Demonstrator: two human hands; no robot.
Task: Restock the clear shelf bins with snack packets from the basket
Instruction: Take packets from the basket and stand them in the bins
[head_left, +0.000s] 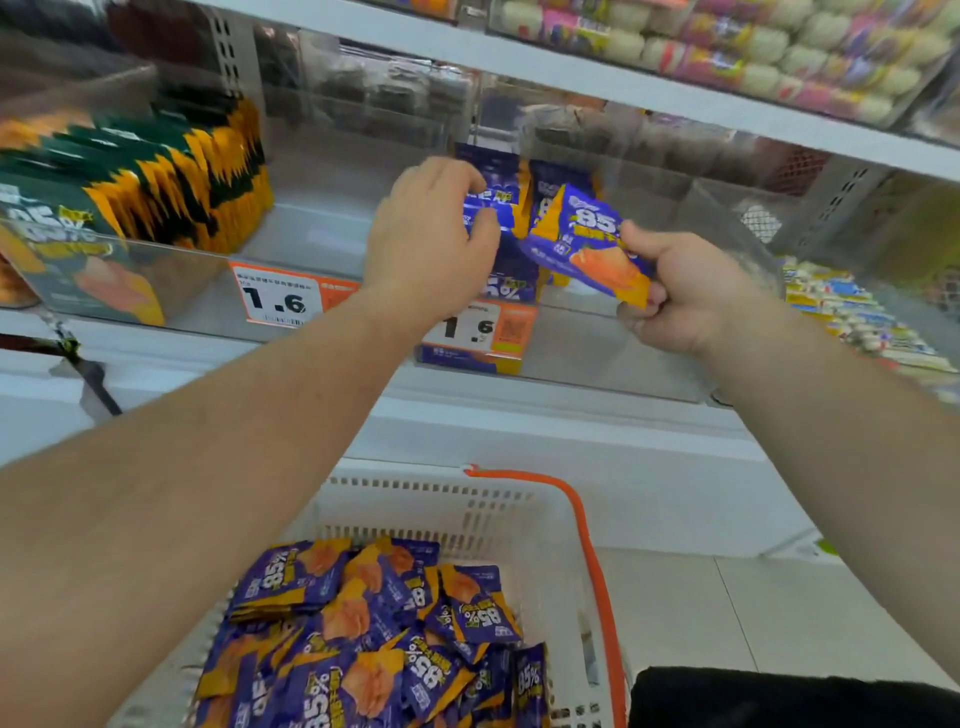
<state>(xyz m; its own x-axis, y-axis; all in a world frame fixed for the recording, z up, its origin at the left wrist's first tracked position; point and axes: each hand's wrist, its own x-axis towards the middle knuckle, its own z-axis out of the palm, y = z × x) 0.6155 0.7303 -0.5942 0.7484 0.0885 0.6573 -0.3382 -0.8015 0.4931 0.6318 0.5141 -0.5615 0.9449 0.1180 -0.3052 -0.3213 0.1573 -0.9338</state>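
Both arms reach up into a clear shelf bin (613, 358). My left hand (428, 244) grips upright purple snack packets (496, 200) standing inside that bin. Just to the right, my right hand (685, 293) pinches the lower corner of one purple-and-orange packet (584, 236), which is tilted and held over the bin. Below, a white basket (498, 512) with an orange handle (592, 561) holds several more purple packets (374, 629) in a loose pile.
A neighbouring clear bin on the left is packed with green-and-yellow packets (156, 171). Orange price tags (280, 299) reading 1.6 hang on the bin fronts. Striped packets (857, 322) fill a bin on the right. An upper shelf (571, 67) carries pink and white sweets.
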